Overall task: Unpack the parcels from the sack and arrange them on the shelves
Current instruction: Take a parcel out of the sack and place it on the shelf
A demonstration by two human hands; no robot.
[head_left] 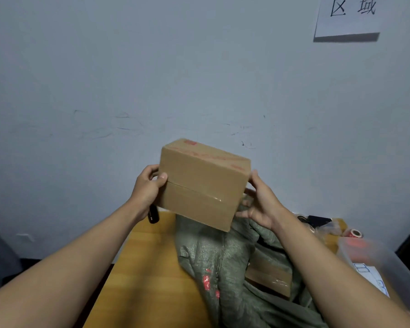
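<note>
**Here, a taped box is held up over the open sack**

I am looking down past two bare forearms at a cardboard box (202, 183), which I take as the landmark for everything else. It hangs in the air in front of a pale wall (152, 79), tilted so one long edge points down towards me.

The left hand (148, 185) clamps the box's left end, thumb hooked over the near face and fingers wrapped behind. The right hand (258, 204) cups the box's right end, fingers spread loosely along the side and thumb up by the top corner. I judge the two-sided hold is there to steady the box while it is turned or read before shelving.

Directly below the box lies the grey-green woven sack (223, 268), slumped on a wooden table (147, 268). Below and right of the box, inside the sack's mouth, a second taped parcel (270, 278) shows, so unpacking looks unfinished.

Just under the box's left end, a small dark object (153, 215) shows by the left wrist; I cannot tell what it is. Far right of the box sit a clear plastic bin (376, 263), a roll of red tape (354, 233) and a black object with cables (317, 220). High above and right of the box, a paper sign (348, 15) is fixed to the wall. No shelves are in view.
</note>
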